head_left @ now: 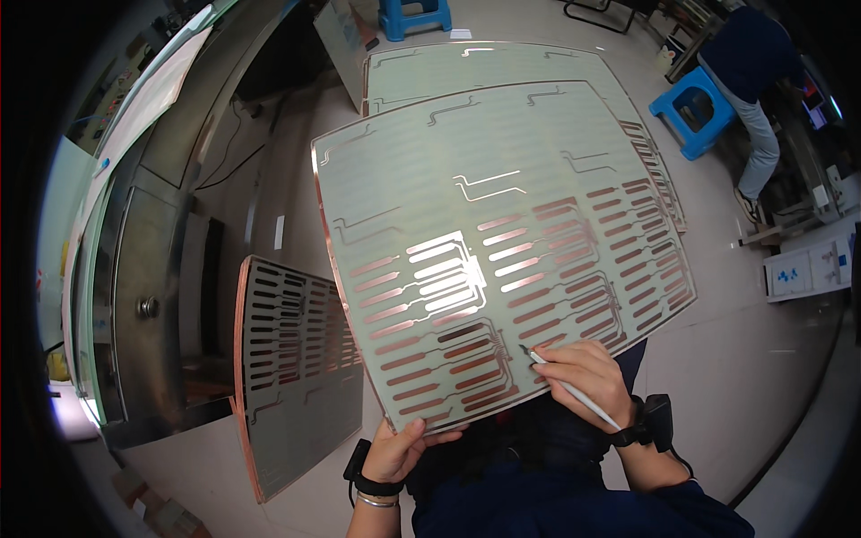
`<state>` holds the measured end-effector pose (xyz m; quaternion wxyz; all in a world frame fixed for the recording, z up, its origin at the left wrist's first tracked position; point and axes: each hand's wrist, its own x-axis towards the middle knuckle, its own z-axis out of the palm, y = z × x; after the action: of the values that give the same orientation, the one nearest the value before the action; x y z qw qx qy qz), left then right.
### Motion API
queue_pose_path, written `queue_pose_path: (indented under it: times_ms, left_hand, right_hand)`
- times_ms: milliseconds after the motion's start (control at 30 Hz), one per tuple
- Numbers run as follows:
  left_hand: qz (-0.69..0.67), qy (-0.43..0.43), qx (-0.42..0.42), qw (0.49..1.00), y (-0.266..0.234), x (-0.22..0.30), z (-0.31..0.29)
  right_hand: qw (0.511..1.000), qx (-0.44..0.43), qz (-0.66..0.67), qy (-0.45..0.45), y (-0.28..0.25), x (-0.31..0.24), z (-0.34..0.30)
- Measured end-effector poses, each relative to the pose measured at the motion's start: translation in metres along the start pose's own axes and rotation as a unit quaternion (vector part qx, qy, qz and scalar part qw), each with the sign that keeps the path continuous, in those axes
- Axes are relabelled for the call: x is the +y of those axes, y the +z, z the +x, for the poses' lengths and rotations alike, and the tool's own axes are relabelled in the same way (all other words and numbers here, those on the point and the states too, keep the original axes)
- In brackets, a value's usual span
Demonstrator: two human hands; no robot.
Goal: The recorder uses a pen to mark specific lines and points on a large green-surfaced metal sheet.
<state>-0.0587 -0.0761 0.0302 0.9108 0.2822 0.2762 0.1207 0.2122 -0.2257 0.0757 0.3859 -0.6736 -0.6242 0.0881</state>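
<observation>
A large pale green panel with copper traces (538, 193) tilts up in front of me. My left hand (404, 448) grips its near left edge, thumb on the face and fingers beneath. Between the thumb and fingers of my right hand (587, 381) is a slim white pen-like tool (583, 401). Its dark tip lies at the panel's surface near the lower traces; whether it touches, I cannot tell. Behind this panel stands another similar panel (502, 61), partly covered by it. Both wrists wear black bands with small boxes.
More copper-traced panels (300, 403) lean together at the lower left, beside a metal cabinet (148, 269). Blue stools (695, 112) stand at the back and right. A person (753, 54) works at the far right, near a white box (807, 269).
</observation>
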Motion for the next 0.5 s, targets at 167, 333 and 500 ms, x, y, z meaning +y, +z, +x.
queue_pose_path:
  times_ms: [167,333,500]
  left_hand:
    - [0.005,-0.001,-0.002,1.0,0.001,0.001,0.002]
    - [-0.024,0.011,0.004,1.0,-0.003,-0.003,0.002]
    - [-0.003,0.003,-0.003,1.0,-0.001,0.0,0.001]
  right_hand:
    - [0.999,0.025,-0.021,0.003,0.008,0.0,-0.003]
    - [0.999,0.04,-0.032,0.002,0.008,-0.003,0.0]
    - [0.998,0.045,-0.04,0.004,0.011,-0.007,0.001]
